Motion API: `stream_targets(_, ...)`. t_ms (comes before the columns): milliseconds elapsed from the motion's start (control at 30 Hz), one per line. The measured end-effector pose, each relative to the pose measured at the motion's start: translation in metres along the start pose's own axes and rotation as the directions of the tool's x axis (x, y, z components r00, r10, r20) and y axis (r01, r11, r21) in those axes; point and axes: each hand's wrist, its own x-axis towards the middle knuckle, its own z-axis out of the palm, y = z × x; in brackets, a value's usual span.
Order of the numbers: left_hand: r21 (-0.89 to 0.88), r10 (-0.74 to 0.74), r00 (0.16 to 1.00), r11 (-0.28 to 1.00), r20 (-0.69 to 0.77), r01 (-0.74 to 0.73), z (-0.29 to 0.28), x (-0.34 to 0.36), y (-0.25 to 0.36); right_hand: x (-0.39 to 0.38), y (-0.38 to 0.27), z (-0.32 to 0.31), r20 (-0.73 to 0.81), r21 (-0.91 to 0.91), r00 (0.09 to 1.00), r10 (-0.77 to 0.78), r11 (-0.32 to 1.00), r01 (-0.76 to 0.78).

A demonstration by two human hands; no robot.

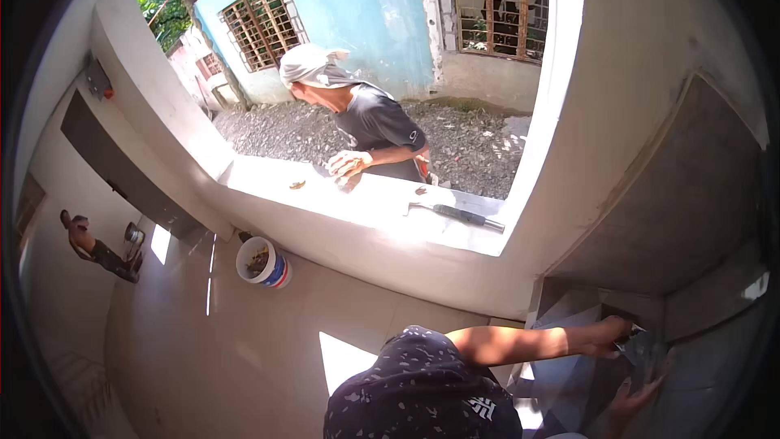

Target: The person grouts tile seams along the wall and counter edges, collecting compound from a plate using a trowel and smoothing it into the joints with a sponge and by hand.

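My left arm stretches to the right from a dark speckled sleeve. At its end, my left hand [608,336] is closed on the edge of a grey, partly shiny thing [642,351] whose kind I cannot make out. Below it, my right hand [638,397] has its fingers stretched out beside that same grey thing, partly in shadow; whether it touches it I cannot tell. Both hands are low in the recess under a grey slab [670,195] at the right wall. Dark and pale grey surfaces [569,358] lie just left of them.
A bright window sill [349,199] bears a dark-handled tool [467,215], probably a hammer. Outside, a person [370,118] with a head cloth leans at the sill. A white and blue bucket [264,262] with debris stands on the floor. Far left, another person [97,248] stands near a pail [134,233].
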Motion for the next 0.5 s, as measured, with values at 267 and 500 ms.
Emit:
stream_targets(267, 0.486, 0.583, 0.807, 0.68, 0.095, -0.549, -0.02, -0.069, -0.045, -0.039, -0.058, 0.001, 0.125, -0.259, 0.99, -0.062, 0.961, 0.093)
stream_targets(500, 0.17, 0.296, 0.842, 0.955, -0.452, -0.245, -0.024, -0.129, -0.064, -0.068, -0.064, 0.022, 0.176, -0.031, 0.963, -0.204, 0.977, 0.212)
